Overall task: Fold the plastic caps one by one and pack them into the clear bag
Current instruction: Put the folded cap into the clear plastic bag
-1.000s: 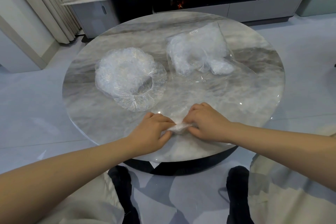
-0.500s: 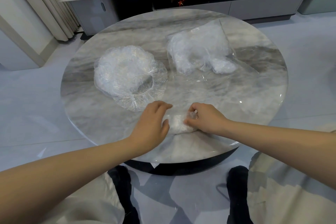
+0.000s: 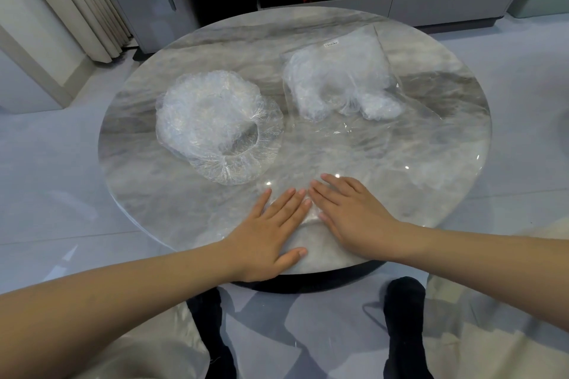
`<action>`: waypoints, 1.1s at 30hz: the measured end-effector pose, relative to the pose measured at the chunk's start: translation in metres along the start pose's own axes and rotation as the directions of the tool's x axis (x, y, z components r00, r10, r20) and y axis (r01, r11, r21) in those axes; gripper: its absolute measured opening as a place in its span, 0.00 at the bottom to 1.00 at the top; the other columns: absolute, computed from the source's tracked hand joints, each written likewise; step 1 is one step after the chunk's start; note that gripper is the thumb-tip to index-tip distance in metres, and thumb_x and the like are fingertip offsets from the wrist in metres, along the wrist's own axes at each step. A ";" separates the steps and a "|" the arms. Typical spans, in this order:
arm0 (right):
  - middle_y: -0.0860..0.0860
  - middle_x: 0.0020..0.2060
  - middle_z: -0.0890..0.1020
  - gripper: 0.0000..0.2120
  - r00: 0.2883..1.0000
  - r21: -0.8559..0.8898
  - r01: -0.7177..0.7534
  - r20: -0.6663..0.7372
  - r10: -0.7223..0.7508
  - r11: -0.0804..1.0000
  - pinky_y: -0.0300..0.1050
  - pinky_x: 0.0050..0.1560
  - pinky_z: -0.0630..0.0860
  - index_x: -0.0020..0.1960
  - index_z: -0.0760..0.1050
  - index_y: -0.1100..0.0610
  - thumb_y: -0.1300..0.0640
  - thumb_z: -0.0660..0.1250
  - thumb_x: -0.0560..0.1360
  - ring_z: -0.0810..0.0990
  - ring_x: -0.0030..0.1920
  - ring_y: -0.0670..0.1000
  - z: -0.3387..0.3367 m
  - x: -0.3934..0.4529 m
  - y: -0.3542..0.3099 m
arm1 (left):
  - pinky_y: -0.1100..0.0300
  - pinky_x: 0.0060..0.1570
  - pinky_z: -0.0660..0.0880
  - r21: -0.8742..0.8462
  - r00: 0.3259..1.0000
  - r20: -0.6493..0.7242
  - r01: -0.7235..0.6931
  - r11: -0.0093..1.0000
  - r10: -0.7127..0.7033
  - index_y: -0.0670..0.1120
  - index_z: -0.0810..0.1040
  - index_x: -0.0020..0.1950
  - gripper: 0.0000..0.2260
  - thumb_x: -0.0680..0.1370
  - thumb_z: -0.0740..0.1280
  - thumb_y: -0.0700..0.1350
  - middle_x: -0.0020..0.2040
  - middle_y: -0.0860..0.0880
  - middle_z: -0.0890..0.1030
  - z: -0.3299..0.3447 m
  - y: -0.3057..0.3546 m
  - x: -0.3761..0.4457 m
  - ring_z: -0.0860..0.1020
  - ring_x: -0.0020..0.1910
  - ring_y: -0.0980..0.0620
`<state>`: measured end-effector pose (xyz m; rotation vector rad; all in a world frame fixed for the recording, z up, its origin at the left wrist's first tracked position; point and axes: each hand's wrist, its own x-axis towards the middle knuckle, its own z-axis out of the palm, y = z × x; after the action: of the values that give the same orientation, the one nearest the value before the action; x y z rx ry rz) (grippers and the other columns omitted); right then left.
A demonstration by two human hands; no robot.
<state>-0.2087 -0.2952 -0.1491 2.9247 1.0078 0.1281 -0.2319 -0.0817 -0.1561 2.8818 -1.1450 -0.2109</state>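
Round marble worktop | clear bag far right, part-filled, mouth toward near edge | loose caps pile far left | left hand, right hand flat, each grip released, pressing folded cap between them at near edge | bag lies beyond right hand, the nearer one.

Both hands, earlier pinching the folded cap at the near edge of the table, now lie flat with straight fingers, left hand and right hand side by side pressing it down
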 end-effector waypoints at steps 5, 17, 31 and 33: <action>0.51 0.76 0.57 0.43 0.976 0.098 -0.074 0.213 0.052 0.992 0.46 0.72 0.44 0.77 0.53 0.57 0.41 0.20 0.72 0.51 0.76 0.54 -0.002 -0.008 0.004 | 0.51 0.70 0.27 -0.050 0.997 0.071 0.033 0.998 -0.029 0.49 0.32 0.75 0.35 0.76 0.39 0.67 0.75 0.52 0.31 -0.005 0.004 -0.002 0.28 0.73 0.57; 0.49 0.77 0.55 0.38 0.976 0.250 -0.113 0.208 0.061 0.962 0.41 0.72 0.44 0.77 0.53 0.54 0.42 0.30 0.72 0.50 0.76 0.49 -0.012 -0.001 -0.002 | 0.50 0.71 0.28 -0.113 0.990 0.141 0.034 0.993 -0.018 0.53 0.32 0.75 0.35 0.74 0.40 0.67 0.74 0.55 0.30 -0.005 0.003 0.003 0.28 0.72 0.59; 0.51 0.52 0.77 0.15 0.885 0.509 -0.428 0.402 0.233 0.747 0.39 0.46 0.71 0.58 0.75 0.59 0.54 0.68 0.73 0.75 0.51 0.51 -0.035 0.038 0.002 | 0.67 0.65 0.57 -0.635 0.894 -0.131 0.256 0.729 -0.428 0.51 0.71 0.67 0.15 0.81 0.59 0.48 0.71 0.55 0.65 -0.030 -0.002 0.010 0.61 0.70 0.60; 0.50 0.45 0.74 0.12 0.876 0.540 -0.460 0.406 0.260 0.705 0.34 0.35 0.66 0.54 0.76 0.59 0.55 0.68 0.73 0.72 0.45 0.49 -0.043 0.045 0.006 | 0.65 0.62 0.62 -0.669 0.868 -0.135 0.276 0.691 -0.477 0.49 0.72 0.66 0.13 0.81 0.59 0.47 0.65 0.54 0.70 -0.035 -0.005 0.014 0.66 0.67 0.58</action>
<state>-0.1734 -0.2712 -0.1026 3.5308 0.4516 -0.7838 -0.2135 -0.0886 -0.1237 2.3692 -0.2994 -0.1238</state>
